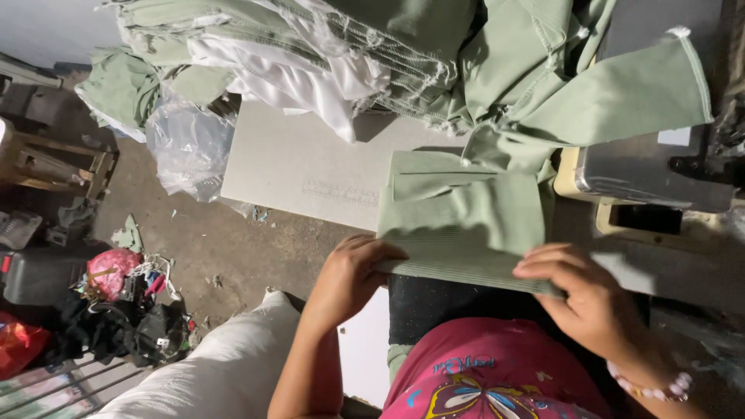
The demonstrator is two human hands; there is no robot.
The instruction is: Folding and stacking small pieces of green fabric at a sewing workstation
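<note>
At six o'clock of the grey surface (310, 167), a folded green ribbed fabric piece (466, 225) lies flat, its near edge pinched by both hands. Left hand (353, 271) fingers curl closed over the left corner; right hand (582, 299) fingers press the right end. It looks light, soft, floppy; best held by the edges.

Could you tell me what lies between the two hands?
In the head view, the ribbed edge of the folded green fabric piece spans from left hand to right hand.

Matt green ribbed cloth (463, 221) (soft-looking) beside a glossy clear plastic bag (188, 147).
</note>
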